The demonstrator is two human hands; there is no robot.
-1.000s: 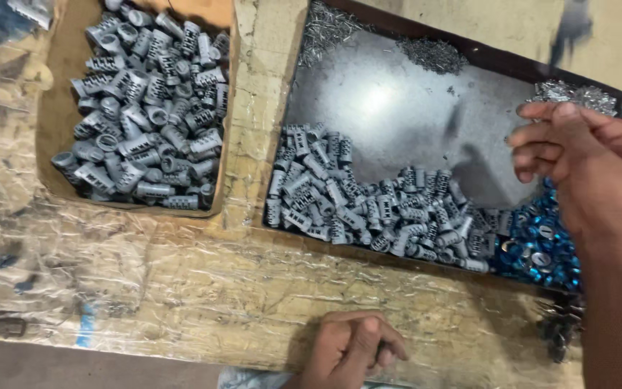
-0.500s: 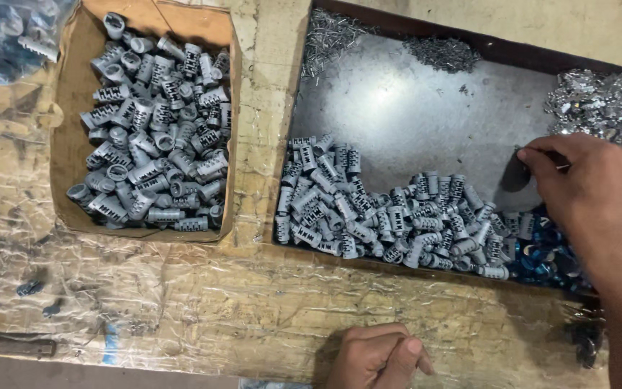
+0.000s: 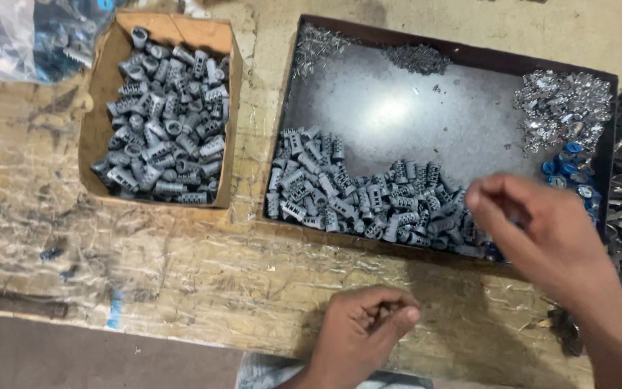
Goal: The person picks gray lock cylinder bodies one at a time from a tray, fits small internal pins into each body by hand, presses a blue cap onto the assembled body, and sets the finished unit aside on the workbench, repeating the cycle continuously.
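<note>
The right hand (image 3: 541, 238) hovers over the near right corner of the dark tray (image 3: 455, 52), thumb and fingertips drawn together at its upper left. Whether it pinches a small part cannot be told.

The row of grey ridged plastic parts (image 3: 361, 198) lies along the tray's near edge, at about 9 o'clock from the right hand's fingertips. The row's long axis runs from 9 to 3 o'clock; its closest parts sit just beside the fingertips.

The left hand (image 3: 365, 331) rests on the worktop (image 3: 181, 274) at about 6 o'clock from the row, fingers curled shut; any content is hidden. The right hand is the nearer one.

Blue caps (image 3: 570, 173) lie at 1 o'clock from the right hand. A cardboard box (image 3: 102, 94) of like grey parts stands well apart at 9 o'clock.
</note>
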